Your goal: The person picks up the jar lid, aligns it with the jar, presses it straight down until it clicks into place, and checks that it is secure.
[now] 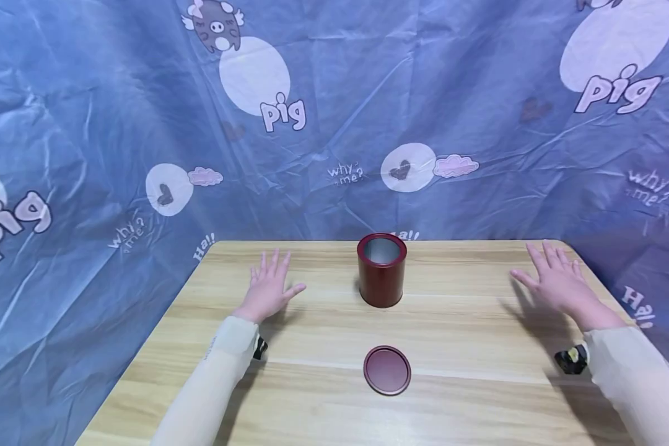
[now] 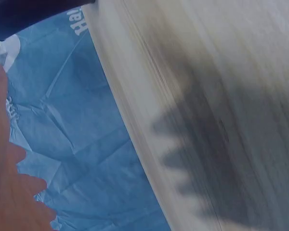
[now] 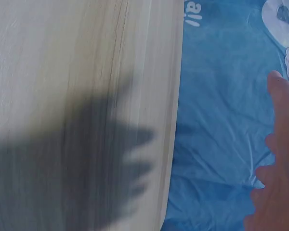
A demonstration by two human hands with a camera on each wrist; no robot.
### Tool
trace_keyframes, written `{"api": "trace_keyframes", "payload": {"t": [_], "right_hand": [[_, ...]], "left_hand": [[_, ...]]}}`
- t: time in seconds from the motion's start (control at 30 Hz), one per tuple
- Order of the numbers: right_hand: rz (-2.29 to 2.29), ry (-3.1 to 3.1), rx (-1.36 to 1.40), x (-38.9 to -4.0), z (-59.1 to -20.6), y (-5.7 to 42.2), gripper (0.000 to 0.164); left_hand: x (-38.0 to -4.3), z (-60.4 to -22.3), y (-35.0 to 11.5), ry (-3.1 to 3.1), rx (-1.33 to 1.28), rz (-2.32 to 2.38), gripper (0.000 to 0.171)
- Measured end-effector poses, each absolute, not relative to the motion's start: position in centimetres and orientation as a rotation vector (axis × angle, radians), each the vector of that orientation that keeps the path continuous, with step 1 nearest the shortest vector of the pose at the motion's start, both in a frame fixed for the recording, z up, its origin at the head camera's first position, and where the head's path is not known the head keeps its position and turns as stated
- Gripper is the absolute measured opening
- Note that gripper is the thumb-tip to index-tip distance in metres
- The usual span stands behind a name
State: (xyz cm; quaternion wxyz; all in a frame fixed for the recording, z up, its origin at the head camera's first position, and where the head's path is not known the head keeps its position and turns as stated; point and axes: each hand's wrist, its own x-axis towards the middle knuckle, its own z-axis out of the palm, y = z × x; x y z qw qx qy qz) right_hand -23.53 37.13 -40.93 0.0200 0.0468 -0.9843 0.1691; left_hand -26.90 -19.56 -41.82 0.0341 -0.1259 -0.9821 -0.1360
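Observation:
A dark red cylindrical tin (image 1: 381,282) stands upright near the back of the table, its top uncovered and its grey inside showing. In front of it lies a round dark red lid (image 1: 387,370), flat on the wood. My left hand (image 1: 266,292) is held over the table to the left of the tin, fingers spread and palm down, holding nothing. To the right of the tin, my right hand (image 1: 560,288) hovers with its fingers spread too, also holding nothing. Both hands cast shadows on the tabletop. Part of the dark tin (image 2: 33,17) shows at the top left of the left wrist view.
The light wooden table (image 1: 451,334) has rounded back corners. Behind and beside it hangs a blue cloth (image 1: 323,204) printed with pigs, hearts and words. A small dark device (image 1: 572,359) is strapped under the right wrist, and another (image 1: 260,348) under the left.

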Motion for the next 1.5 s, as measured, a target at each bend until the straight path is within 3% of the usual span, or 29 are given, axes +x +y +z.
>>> {"api": "trace_keyframes", "payload": {"t": [0.67, 1.5], "right_hand": [[0.456, -2.961, 0.42, -22.5, -40.1, 31.6, 0.079], [0.361, -2.861, 0.826, -18.4, -41.8, 22.7, 0.074]], "left_hand": [[-25.4, -42.6, -16.2, -2.992, -0.645, -0.221, 0.088], [-21.4, -44.1, -11.7, -2.885, -1.099, 0.001, 0.088]]}}
